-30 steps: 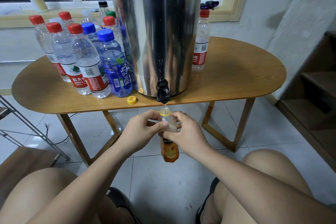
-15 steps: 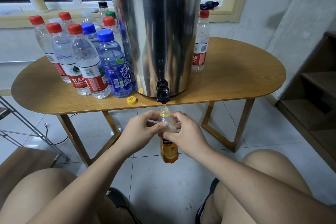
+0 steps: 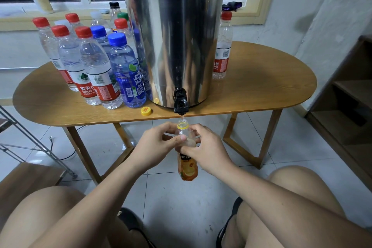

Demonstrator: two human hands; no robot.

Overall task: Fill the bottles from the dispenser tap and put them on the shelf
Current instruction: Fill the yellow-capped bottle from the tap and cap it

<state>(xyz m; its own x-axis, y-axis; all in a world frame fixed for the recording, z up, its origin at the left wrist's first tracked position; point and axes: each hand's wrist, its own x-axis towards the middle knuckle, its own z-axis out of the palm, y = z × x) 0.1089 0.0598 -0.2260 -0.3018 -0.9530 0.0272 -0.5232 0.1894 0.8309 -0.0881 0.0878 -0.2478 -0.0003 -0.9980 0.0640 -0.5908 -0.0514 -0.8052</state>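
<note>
Little change vs. 1 s ago: hands + bottle sit at the same spot under the tap, table items unmoved.

L→R:
- Capped bottles [image 3: 94,66], approx. a dozen, clustered at table [image 3: 261,90] left, beside the dispenser [image 3: 175,36]. Fill state not readable.
- Yellow cap [image 3: 146,111] loose near the table's front edge, just left of tap.
- Left hand [image 3: 159,143]: thumb + fingers curled, pinching the bottle just below its neck.
- Juice bottle [image 3: 188,169]: uncapped, upright, held in air in front of the table edge, mouth directly below tap [image 3: 181,103]. Short stream seems to run into the mouth; level hidden by fingers + label.
- Right hand [image 3: 209,151]: fingers wrapped round the upper body, opposite the left.
- Lone red-capped bottle [image 3: 222,46] stands right of dispenser.
- Shelf [image 3: 352,90] far right, well apart.

Step in hand (judged): filling this bottle. Next calls for: shut the tap, which frees one hand, keep bottle upright w/ the other, fetch yellow cap, screw on, then carry right to shelf. Risk: overflow if level goes unwatched.
</note>
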